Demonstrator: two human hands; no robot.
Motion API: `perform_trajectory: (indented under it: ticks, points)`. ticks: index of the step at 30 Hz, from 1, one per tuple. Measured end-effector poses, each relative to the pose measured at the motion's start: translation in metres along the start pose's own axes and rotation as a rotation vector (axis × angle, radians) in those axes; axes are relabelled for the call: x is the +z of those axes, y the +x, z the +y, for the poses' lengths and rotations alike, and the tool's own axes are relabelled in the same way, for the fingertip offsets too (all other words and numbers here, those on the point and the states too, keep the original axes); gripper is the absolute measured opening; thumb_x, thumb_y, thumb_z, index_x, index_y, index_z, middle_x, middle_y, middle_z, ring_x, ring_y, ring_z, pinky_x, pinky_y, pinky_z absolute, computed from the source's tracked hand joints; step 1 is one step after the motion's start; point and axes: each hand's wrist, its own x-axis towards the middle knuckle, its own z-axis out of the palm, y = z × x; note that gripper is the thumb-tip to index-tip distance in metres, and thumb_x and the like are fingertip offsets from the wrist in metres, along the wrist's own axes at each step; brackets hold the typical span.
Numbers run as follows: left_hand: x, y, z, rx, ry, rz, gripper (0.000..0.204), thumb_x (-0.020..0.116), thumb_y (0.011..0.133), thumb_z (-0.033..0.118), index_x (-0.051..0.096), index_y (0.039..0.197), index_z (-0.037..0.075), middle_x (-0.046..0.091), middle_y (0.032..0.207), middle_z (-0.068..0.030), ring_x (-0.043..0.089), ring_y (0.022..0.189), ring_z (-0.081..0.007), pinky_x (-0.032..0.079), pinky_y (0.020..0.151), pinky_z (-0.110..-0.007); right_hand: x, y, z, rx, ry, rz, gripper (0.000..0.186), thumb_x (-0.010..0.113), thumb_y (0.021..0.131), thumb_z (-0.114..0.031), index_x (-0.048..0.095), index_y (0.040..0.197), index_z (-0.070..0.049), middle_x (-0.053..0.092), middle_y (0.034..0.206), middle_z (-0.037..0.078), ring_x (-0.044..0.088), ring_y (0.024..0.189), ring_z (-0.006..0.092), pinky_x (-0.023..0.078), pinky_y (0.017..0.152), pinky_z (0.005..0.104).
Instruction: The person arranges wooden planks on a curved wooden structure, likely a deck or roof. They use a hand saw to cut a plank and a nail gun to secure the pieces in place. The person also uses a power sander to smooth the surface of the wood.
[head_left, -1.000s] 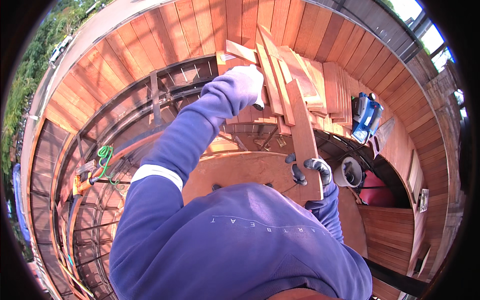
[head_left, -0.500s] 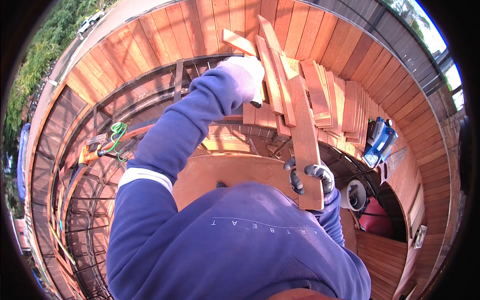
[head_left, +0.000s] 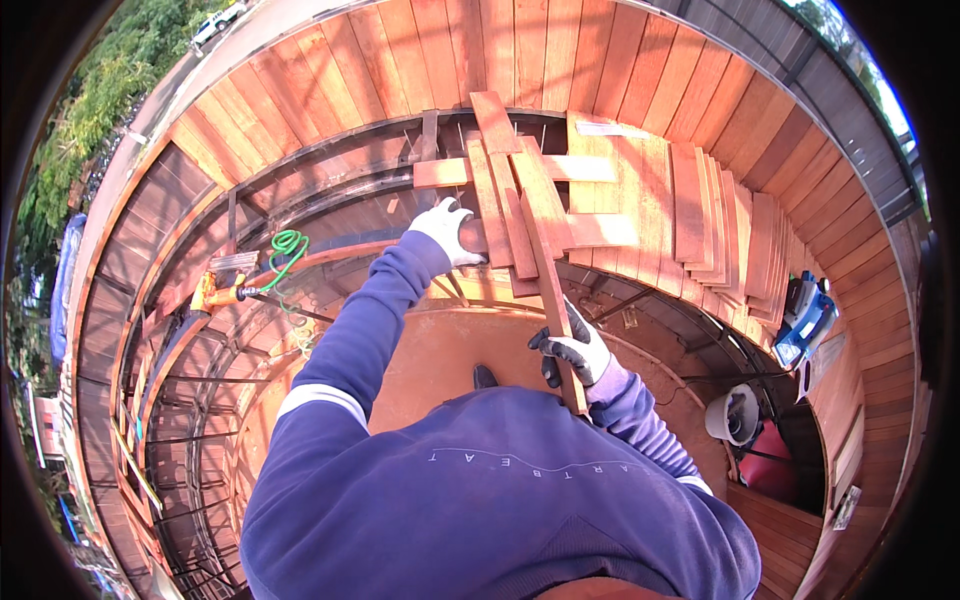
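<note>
Right hand (head_left: 577, 352) clasping a long plank (head_left: 549, 270), left hand (head_left: 445, 232) gripping a crosswise board (head_left: 472, 238)

The right hand, wearing a white and dark grey work glove, is curling its fingers and thumb firmly around the near part of the long plank. That reddish-brown plank is slanting away from the front of the person's blue sweatshirt (head_left: 490, 480), and its far end is lying among several narrow planks (head_left: 490, 205) in a loose pile. The left hand, also gloved, is bending half closed, with the end of the crosswise board sitting between its fingers and thumb; the planks are hiding how far that board is running beneath them.

Beyond it, a paler crossboard (head_left: 440, 173) is passing under the pile and showing at both sides, while a shorter board (head_left: 492, 120) is pointing outward at the top. On the right, overlapping boards (head_left: 700, 220) are lying in a row on the curved wooden deck (head_left: 590, 55). Past them a blue power tool (head_left: 806, 318) is resting just beside a handsaw (head_left: 822, 362). Lower down, a pale bucket (head_left: 732, 413) is standing near a red rounded object (head_left: 768, 465).

On the left, well apart from the hands, an orange power tool (head_left: 212, 292) is lying near a green coiled hose (head_left: 290, 248). A dark shoe (head_left: 484, 376) is showing on the brown floor (head_left: 420, 345) below.
</note>
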Motion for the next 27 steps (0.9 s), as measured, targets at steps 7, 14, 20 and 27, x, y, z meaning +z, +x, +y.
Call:
perform_trajectory:
  ticks: [7,14,20,27]
  points:
    - [0.011,0.016,-0.042,0.002,-0.039,-0.047,0.078,0.082,0.065,0.050,0.058,0.128,0.010,0.053,0.126,-0.0154,0.053,0.117,-0.0366,0.043,0.103,-0.046,0.033,0.044,0.025,-0.003,-0.057,0.105,0.092,0.065,0.089,-0.006,0.006,0.160,-0.014,0.061,0.085,0.009,0.059,0.051,0.0185,0.051,0.047,0.0312]
    - [0.052,0.007,-0.084,0.017,0.033,0.075,0.080,0.084,0.059,0.048,0.059,0.126,0.012,0.052,0.126,-0.0126,0.047,0.121,-0.0344,0.039,0.105,-0.047,0.060,0.060,0.044,0.023,-0.050,0.097,0.093,0.061,0.091,-0.006,0.002,0.160,-0.021,0.061,0.088,0.010,0.061,0.055,0.0190,0.051,0.048,0.0323]
    - [0.059,-0.011,-0.112,-0.002,-0.014,0.133,0.080,0.085,0.057,0.045,0.059,0.125,0.013,0.052,0.124,-0.0116,0.047,0.120,-0.0345,0.038,0.105,-0.047,0.078,0.079,0.059,0.034,-0.041,0.073,0.099,0.063,0.088,-0.005,-0.005,0.159,-0.019,0.060,0.086,0.009,0.058,0.054,0.0163,0.050,0.047,0.0312]
    - [0.059,-0.016,-0.151,0.035,-0.036,0.136,0.080,0.085,0.057,0.043,0.058,0.126,0.014,0.052,0.126,-0.0123,0.046,0.120,-0.0351,0.040,0.103,-0.049,0.114,0.092,0.075,-0.049,-0.095,0.073,0.098,0.064,0.090,-0.003,-0.004,0.159,-0.013,0.063,0.092,0.009,0.059,0.071,0.0126,0.052,0.062,0.0288]
